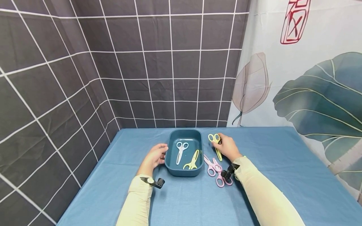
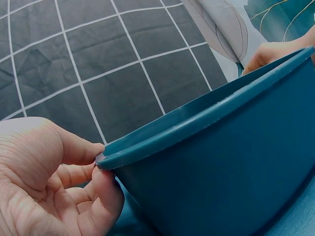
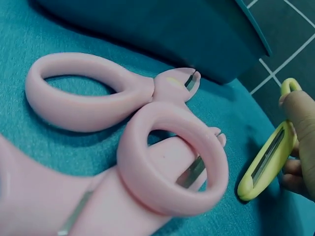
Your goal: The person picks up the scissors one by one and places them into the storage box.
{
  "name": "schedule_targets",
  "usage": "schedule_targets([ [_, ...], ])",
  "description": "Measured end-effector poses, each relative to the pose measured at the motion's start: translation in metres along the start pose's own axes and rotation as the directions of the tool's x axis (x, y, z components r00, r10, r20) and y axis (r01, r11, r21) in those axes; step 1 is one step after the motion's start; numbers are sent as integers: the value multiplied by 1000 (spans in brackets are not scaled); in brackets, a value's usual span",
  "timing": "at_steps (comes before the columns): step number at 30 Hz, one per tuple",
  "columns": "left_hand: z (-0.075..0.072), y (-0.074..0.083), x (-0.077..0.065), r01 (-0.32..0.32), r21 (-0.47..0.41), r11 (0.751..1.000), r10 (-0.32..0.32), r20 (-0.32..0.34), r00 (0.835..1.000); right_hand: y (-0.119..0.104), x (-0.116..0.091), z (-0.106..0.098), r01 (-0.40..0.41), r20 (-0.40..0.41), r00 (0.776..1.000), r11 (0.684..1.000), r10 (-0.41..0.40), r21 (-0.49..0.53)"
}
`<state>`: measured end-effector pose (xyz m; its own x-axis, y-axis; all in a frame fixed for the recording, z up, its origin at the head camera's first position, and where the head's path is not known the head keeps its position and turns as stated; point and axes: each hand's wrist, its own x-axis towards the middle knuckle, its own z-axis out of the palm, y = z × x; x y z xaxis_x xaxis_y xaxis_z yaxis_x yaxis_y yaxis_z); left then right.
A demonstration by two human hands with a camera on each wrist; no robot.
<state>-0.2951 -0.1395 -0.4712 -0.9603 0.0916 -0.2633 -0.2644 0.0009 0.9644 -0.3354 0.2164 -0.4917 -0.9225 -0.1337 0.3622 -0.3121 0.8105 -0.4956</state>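
My left hand (image 1: 156, 156) pinches the left rim of a dark teal plastic bin (image 1: 183, 172), thumb on top and fingers beneath, as the left wrist view shows. Inside the bin lie white scissors (image 1: 179, 154) and yellow scissors (image 1: 193, 163). To the right of the bin, my right hand (image 1: 227, 148) holds another pair of yellow scissors (image 1: 218, 154) near the handles. Their blade end points down toward the cloth in the right wrist view; whether it touches cannot be told. Pink scissors (image 3: 88, 93) overlap on the cloth between the bin and my right forearm.
A blue cloth (image 1: 181, 204) covers the table. Behind it and to the left hang dark curtains (image 1: 155, 62) with a white grid. At the right back is a white hanging (image 1: 263, 25) with painted leaves.
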Motion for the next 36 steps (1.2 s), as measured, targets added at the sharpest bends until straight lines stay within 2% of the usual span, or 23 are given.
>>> schedule_targets([
  [3,-1,0,0,-2,5,1000,2,1,1000,0,0,1,-6,-52,999,999,8,37],
  [6,0,0,0,-2,4,1000,2,2,1000,-1,-1,1,-14,-71,997,997,20,77],
  [14,0,-1,2,-1,-1,1000,1,-2,1000,-3,-1,0,-54,-3,998,995,55,82],
  [19,0,-1,2,2,0,1000,-2,2,1000,-4,0,1,-138,20,990,976,137,167],
  [25,-1,-1,1,0,-4,1000,0,6,1000,-6,1,1,-246,49,968,909,244,337],
  [33,0,0,0,4,-5,1000,-4,3,1000,-3,5,3,-365,135,926,749,352,553],
  [36,0,0,0,4,-8,1000,-4,4,1000,-3,7,1,-376,145,921,721,363,582],
])
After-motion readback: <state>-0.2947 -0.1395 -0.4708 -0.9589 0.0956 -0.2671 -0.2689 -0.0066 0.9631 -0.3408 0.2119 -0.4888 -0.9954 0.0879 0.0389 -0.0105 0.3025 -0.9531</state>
